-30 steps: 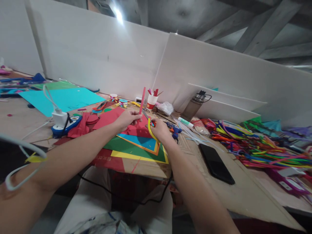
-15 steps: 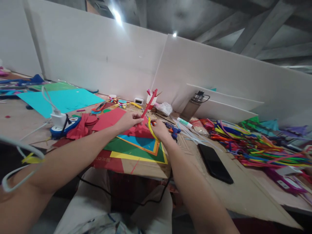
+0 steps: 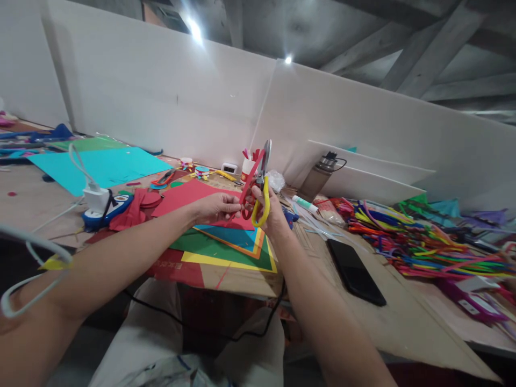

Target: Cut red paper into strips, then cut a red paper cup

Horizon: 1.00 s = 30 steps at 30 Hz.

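Red strip (image 3: 250, 177) is up in the air between the hands, slanting toward 1 o'clock, right alongside the steel blades of the scissors (image 3: 266, 158). Left hand (image 3: 217, 208), on the strip's 8 o'clock side, is pinched on its lower end. Right hand (image 3: 273, 210), at its 4 o'clock, is closed round the scissors' yellow handle (image 3: 266, 203), blades up. Hands are close together; can't tell if fingertips touch.

Below them: red sheet (image 3: 183, 196), with blue, orange, green and yellow sheets poking out toward 6. All on cardboard (image 3: 407, 317) over a cluttered worktable (image 3: 16, 188).

Clock from the hands: paper cup (image 3: 249, 171) with red sticks at 12, small white clock-like device (image 3: 229, 168) at 11, grey bottle (image 3: 318, 177) at 2, glue stick (image 3: 305, 203) near at 3, loose multicoloured stems (image 3: 419, 236) farther at 3, black phone (image 3: 356, 271) at 4, white plug (image 3: 95, 199) at 9, turquoise sheet (image 3: 100, 167) at 10.

Room: white panels (image 3: 161, 86) behind the table, grey beamed ceiling (image 3: 298, 24), two bright lights.
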Each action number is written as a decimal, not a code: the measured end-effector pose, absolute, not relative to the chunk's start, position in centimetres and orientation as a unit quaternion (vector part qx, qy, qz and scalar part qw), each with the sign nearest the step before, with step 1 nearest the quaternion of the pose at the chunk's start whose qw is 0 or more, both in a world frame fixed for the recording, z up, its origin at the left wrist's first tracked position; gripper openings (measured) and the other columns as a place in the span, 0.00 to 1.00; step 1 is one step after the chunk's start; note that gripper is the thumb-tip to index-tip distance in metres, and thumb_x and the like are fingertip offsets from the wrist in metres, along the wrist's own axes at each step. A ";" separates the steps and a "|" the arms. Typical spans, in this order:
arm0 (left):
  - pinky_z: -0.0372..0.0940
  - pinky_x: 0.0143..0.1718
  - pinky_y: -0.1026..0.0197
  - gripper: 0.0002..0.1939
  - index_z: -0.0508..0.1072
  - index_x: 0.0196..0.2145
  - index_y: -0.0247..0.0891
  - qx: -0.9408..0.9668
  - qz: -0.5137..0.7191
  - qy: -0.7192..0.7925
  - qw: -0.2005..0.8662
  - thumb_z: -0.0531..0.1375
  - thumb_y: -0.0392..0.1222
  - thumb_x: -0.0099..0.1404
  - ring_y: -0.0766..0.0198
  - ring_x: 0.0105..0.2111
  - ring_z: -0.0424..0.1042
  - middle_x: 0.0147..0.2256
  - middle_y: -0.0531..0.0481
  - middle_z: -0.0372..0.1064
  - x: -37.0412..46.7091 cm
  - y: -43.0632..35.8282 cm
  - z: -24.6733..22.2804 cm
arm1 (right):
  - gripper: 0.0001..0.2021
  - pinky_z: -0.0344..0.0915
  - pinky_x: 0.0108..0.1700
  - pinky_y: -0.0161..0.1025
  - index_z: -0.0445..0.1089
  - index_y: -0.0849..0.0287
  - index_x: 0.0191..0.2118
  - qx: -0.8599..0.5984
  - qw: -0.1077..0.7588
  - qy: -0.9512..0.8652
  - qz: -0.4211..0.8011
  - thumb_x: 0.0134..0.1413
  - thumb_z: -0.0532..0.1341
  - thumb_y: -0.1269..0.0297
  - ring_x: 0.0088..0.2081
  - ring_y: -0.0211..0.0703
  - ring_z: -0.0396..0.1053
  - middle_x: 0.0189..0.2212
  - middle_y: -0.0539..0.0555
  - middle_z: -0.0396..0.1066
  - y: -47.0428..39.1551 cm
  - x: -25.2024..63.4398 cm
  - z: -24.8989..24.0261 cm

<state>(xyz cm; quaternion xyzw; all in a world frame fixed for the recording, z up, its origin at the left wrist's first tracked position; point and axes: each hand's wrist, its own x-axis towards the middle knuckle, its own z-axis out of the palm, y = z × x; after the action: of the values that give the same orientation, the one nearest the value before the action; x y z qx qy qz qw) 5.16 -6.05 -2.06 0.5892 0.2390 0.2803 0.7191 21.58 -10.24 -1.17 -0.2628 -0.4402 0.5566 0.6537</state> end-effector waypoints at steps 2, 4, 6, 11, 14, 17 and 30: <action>0.57 0.21 0.70 0.13 0.71 0.26 0.32 0.588 0.256 0.240 0.729 0.69 0.42 0.52 0.75 0.18 0.62 0.23 0.50 0.70 5.1 -6.2 -2.2 | 0.21 0.60 0.22 0.27 0.63 0.54 0.37 -0.269 0.662 -0.440 0.544 0.37 0.72 0.63 0.22 0.28 0.61 0.25 0.42 0.64 -10.3 21.4 -1.1; 0.57 0.20 0.70 0.11 0.72 0.28 0.33 0.594 0.231 0.248 0.730 0.69 0.42 0.53 0.75 0.17 0.61 0.23 0.50 0.71 5.1 -6.2 -2.3 | 0.21 0.59 0.21 0.27 0.62 0.54 0.36 -0.277 0.668 -0.439 0.533 0.36 0.72 0.64 0.22 0.28 0.60 0.26 0.42 0.66 -10.4 21.4 -1.1; 0.57 0.21 0.70 0.11 0.73 0.28 0.33 0.602 0.215 0.260 0.724 0.69 0.42 0.52 0.75 0.18 0.62 0.23 0.50 0.71 5.1 -6.3 -2.4 | 0.21 0.58 0.20 0.27 0.62 0.54 0.36 -0.282 0.673 -0.441 0.523 0.36 0.72 0.64 0.21 0.28 0.60 0.28 0.44 0.68 -10.3 21.6 -1.2; 0.60 0.25 0.69 0.15 0.75 0.29 0.33 0.624 0.205 0.271 0.704 0.71 0.46 0.49 0.72 0.22 0.67 0.26 0.47 0.73 5.2 -6.5 -2.4 | 0.21 0.59 0.19 0.27 0.61 0.54 0.37 -0.283 0.678 -0.454 0.505 0.37 0.71 0.65 0.19 0.28 0.59 0.24 0.42 0.66 -10.1 21.9 -1.4; 0.57 0.23 0.69 0.18 0.76 0.33 0.32 0.634 0.228 0.260 0.692 0.69 0.50 0.51 0.73 0.21 0.65 0.28 0.45 0.74 5.3 -6.6 -2.3 | 0.22 0.59 0.18 0.29 0.61 0.54 0.37 -0.308 0.663 -0.465 0.500 0.37 0.71 0.63 0.16 0.29 0.58 0.19 0.39 0.61 -10.1 21.9 -1.4; 0.51 0.18 0.69 0.20 0.76 0.34 0.31 0.655 0.266 0.253 0.660 0.65 0.54 0.56 0.75 0.17 0.58 0.27 0.45 0.74 5.5 -6.5 -2.3 | 0.25 0.59 0.19 0.29 0.62 0.54 0.38 -0.322 0.666 -0.459 0.492 0.32 0.73 0.64 0.17 0.28 0.58 0.21 0.39 0.62 -10.0 21.6 -1.4; 0.56 0.20 0.67 0.15 0.75 0.29 0.34 0.754 0.303 0.274 0.515 0.63 0.51 0.57 0.73 0.17 0.61 0.25 0.49 0.73 5.6 -7.0 -1.9 | 0.26 0.57 0.16 0.30 0.60 0.54 0.37 -0.348 0.674 -0.437 0.484 0.31 0.73 0.64 0.16 0.30 0.59 0.20 0.39 0.63 -9.7 21.9 -1.7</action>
<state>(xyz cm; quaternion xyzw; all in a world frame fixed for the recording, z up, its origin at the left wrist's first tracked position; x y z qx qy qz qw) 5.57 -6.96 -1.94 0.7538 0.2743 0.3026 0.5148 21.94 -9.71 -1.66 -0.3484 -0.4366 0.4838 0.6738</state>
